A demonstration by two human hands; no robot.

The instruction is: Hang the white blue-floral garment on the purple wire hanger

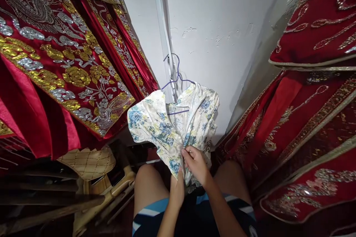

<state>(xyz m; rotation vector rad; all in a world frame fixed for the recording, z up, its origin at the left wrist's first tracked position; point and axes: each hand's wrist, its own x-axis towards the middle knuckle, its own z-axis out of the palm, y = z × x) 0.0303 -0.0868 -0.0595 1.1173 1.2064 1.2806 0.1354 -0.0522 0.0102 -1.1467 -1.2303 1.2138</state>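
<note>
A white blouse (164, 129) with blue and yellow flowers hangs in front of me on a thin purple hanger (178, 72). Its front is parted at the neck, where the hanger's lower bar shows. My right hand (196, 163) is closed in a pinch on the front edge of the blouse, around mid-chest. Lower and slightly to the left, my left hand (177, 187) grips the fabric near the hem, thumb in front; its other fingers are mostly hidden by the cloth. The hanger's hook sits beside an upright metal strip (164, 22).
Red garments with gold and silver embroidery (78, 66) hang at the left. More red beaded garments (314, 96) fill the right side. Below left stands a chair with a quilted cream pad (86, 163). Behind the blouse is a white wall (222, 14) with chipped paint.
</note>
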